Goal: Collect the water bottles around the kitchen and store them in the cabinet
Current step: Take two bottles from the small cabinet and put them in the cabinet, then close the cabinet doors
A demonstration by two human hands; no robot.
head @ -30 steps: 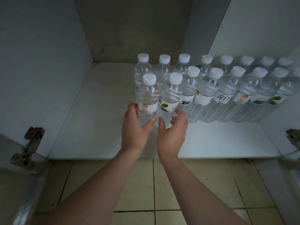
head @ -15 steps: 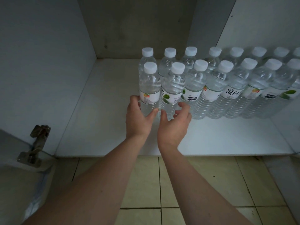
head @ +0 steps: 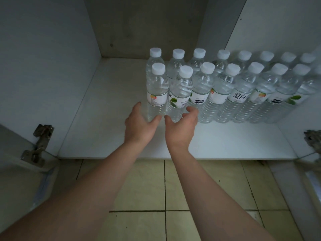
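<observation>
Several clear water bottles with white caps stand in two rows on the white cabinet shelf (head: pixel 107 129), running from the middle to the right wall. The two front-left ones are a bottle with an orange-marked label (head: pixel 157 91) and a bottle with a green-leaf label (head: pixel 180 94). My left hand (head: pixel 140 126) sits at the base of the orange-label bottle, fingers spread, with a gap to its left side. My right hand (head: pixel 180 129) cups loosely around the base of the leaf-label bottle. Both bottles stand upright on the shelf.
The shelf's left half and front strip hold nothing. Open cabinet doors with metal hinges stand at the left (head: pixel 37 145) and right (head: pixel 312 140). Beige floor tiles (head: pixel 139 185) lie below the shelf edge.
The two front-left bottles went further back, in line with the front row. My fingers have loosened from their bases and spread apart.
</observation>
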